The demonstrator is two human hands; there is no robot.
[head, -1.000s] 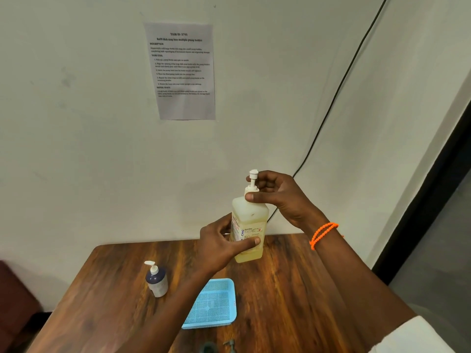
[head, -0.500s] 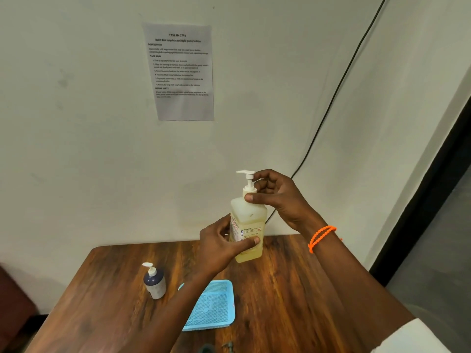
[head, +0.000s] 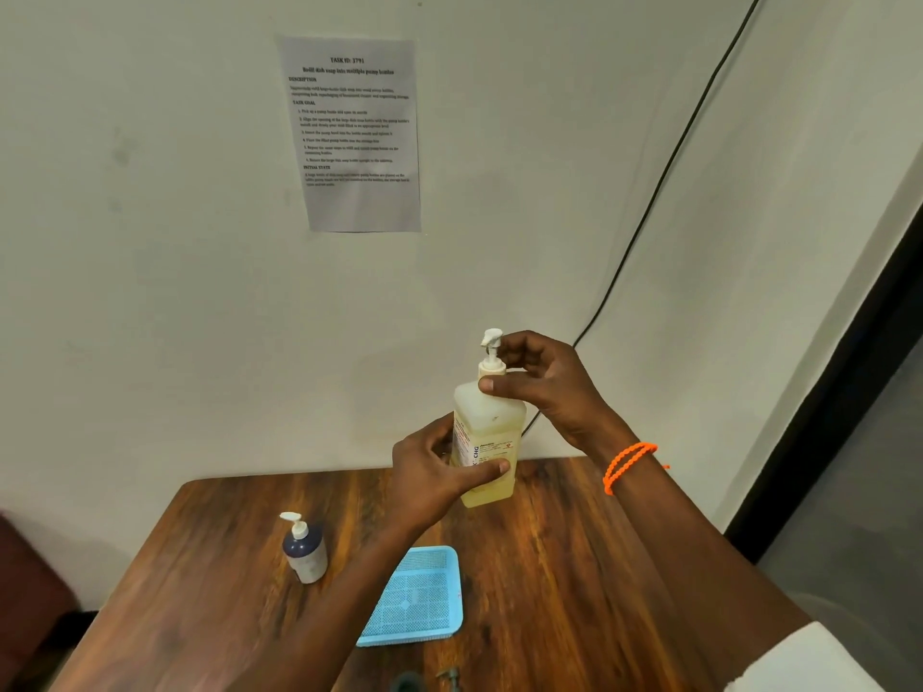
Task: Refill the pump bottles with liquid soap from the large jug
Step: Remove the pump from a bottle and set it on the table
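A large bottle of yellow soap (head: 492, 432) with a white pump head (head: 491, 347) is held upright above the far part of the wooden table (head: 574, 566). My left hand (head: 434, 472) grips its lower body, thumb across the label. My right hand (head: 542, 379) pinches the pump collar at the neck, thumb in front and fingers curled behind. A small dark pump bottle (head: 304, 549) with a white pump stands on the table to the left, apart from both hands.
A light blue mesh tray (head: 417, 599) lies flat on the table below my left forearm. A dark object (head: 429, 680) shows at the bottom edge. A printed sheet (head: 354, 134) hangs on the wall, and a black cable (head: 664, 182) runs down it.
The pump spout has turned: it pointed left half a second ago and now faces roughly toward me. My right hand shifted slightly around the collar. The left hand kept its grip.
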